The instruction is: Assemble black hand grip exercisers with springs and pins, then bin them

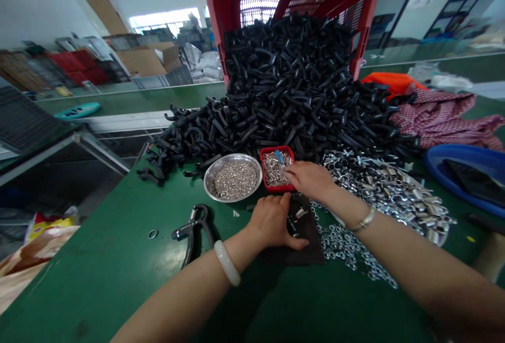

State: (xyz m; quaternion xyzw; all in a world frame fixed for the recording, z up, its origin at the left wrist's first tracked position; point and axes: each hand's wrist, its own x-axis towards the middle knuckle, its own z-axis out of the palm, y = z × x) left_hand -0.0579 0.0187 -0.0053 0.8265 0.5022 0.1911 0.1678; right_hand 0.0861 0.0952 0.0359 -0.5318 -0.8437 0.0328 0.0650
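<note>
My left hand (272,222) lies over black handle parts (292,223) on a dark mat (311,251), its thumb and forefinger spread wide. What its other fingers touch is hidden. A coil spring (301,213) shows just right of it. My right hand (313,179) reaches to the red tray (279,189) of small metal pins (274,169), with its fingertips pinched together at the near right corner; anything between them is too small to make out. A blue strip (280,157) lies on the pins. Left of the mat rests a black hand grip (199,230) with a spring.
A metal bowl (213,195) holds tiny metal parts. Black handles (292,96) spill from a tipped red crate (373,22). Springs (414,195) and metal rings (343,243) lie to the right, near a blue basin (437,161). One ring (153,234) lies at left on the green table (130,280).
</note>
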